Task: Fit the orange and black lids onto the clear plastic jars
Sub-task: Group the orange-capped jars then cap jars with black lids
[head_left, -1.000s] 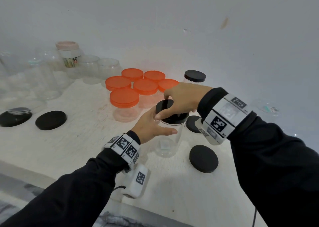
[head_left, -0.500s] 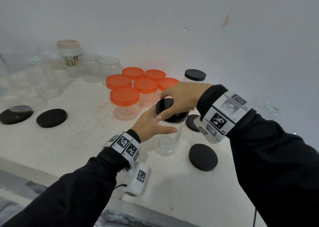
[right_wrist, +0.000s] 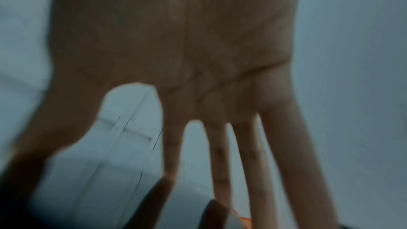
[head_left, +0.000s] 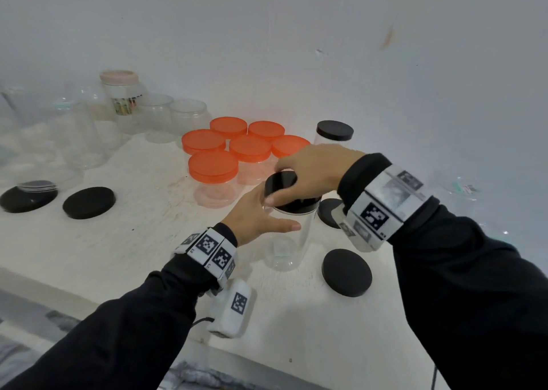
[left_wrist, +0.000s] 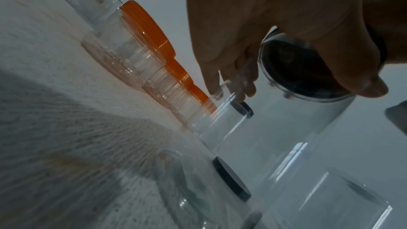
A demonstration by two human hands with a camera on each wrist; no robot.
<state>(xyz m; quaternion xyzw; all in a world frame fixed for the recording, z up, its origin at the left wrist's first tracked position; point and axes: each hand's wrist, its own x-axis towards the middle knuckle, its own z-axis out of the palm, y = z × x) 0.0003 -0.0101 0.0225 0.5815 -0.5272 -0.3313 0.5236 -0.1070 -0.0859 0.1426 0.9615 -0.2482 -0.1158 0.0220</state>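
A tall clear jar [head_left: 284, 241] stands near the middle of the white table [head_left: 118, 250]. My left hand [head_left: 267, 214] holds its upper wall, thumb across the front. A black lid [head_left: 296, 205] sits on its mouth, and my right hand [head_left: 275, 183] grips that lid from above with curled fingers. From the left wrist view the same lid [left_wrist: 293, 65] shows through the jar between my thumb and fingers. The right wrist view is blurred and shows only my spread fingers [right_wrist: 220, 145]. Several orange-lidded jars [head_left: 213, 167] cluster behind, with a black-lidded jar [head_left: 335, 130] beside them.
Loose black lids lie at the left [head_left: 89, 202], far left [head_left: 28, 199], just right of the held jar [head_left: 330, 211] and front right [head_left: 347, 272]. Several open clear jars [head_left: 160, 116] stand at the back left against the wall. The table's front edge [head_left: 89, 297] runs below my forearms.
My right hand has turned a little on the black lid. The jar and my left hand have stayed where they were.
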